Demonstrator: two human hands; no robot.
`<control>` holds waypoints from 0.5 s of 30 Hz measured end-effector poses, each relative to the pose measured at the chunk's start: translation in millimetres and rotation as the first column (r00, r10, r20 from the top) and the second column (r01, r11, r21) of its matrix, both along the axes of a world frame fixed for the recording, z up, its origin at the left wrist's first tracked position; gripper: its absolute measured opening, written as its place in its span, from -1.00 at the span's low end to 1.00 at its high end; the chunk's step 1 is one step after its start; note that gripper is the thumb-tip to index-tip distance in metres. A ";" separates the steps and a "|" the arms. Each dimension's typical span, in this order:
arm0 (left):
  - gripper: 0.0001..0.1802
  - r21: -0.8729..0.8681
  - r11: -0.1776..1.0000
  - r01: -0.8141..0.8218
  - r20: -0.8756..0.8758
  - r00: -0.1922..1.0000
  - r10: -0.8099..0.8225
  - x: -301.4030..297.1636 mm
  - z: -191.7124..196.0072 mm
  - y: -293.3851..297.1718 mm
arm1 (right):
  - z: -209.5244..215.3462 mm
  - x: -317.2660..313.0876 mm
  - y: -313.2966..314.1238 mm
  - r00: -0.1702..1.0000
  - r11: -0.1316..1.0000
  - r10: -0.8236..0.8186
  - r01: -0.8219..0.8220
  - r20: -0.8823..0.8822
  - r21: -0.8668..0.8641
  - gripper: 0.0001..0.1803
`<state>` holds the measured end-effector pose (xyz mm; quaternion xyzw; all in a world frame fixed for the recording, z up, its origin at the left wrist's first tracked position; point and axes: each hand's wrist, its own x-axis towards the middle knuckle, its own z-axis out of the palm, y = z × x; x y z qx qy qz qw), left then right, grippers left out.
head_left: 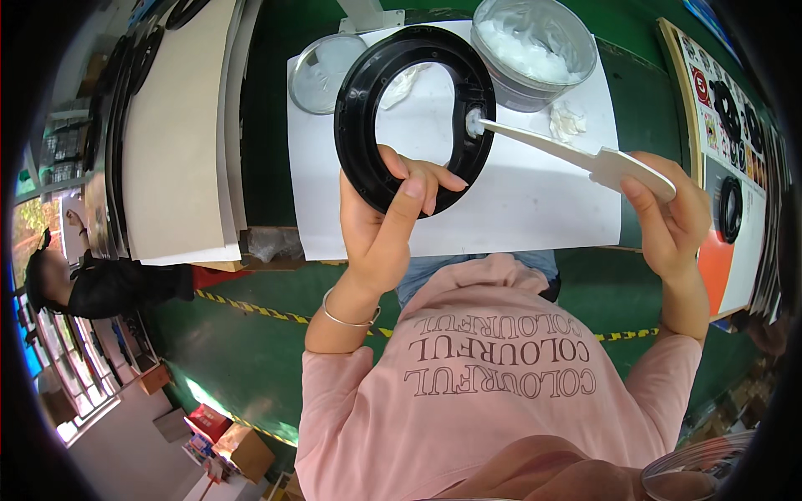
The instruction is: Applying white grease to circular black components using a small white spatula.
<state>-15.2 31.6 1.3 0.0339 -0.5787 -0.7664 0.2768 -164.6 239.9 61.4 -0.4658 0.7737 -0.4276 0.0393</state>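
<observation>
My left hand (401, 196) grips the lower edge of a black plastic ring (359, 108), holding it tilted up above white paper. A dab of white grease-like paste (474, 123) sits on the ring's inner right side. Between the thumb and fingers of my right hand (668, 209) is a white flat spatula (576, 154). Its narrow tip touches the paste on the ring. Beyond, at the back right of the paper, stands a clear round tub (526, 96) with white paste inside. A clear round lid (316, 79) lies behind the ring to the left.
White paper (535, 209) covers the green table. A crumpled tissue (568, 123) lies by the tub, another (403, 86) shows through the ring. Cardboard sheets (180, 125) are stacked at left; printed sheets with black rings (731, 209) stand at right. A person (100, 284) is far left.
</observation>
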 end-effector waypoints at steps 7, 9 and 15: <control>-0.90 -0.108 0.994 0.009 -0.029 0.999 -0.012 -1.0 0.6 2.8 | -14.2 -0.7 4.5 0.932 0.995 -0.099 0.104 0.348 0.002 -0.77; -0.90 -0.131 0.991 0.002 -0.028 1.000 -0.006 -0.6 0.7 3.7 | -20.8 -2.8 3.7 0.853 0.988 -0.106 0.148 0.511 -0.043 -0.74; -0.92 -0.187 0.981 -0.048 0.020 0.998 0.053 -2.6 -0.4 7.5 | -42.8 -5.5 3.1 0.699 0.970 -0.075 0.215 0.711 -0.109 -0.67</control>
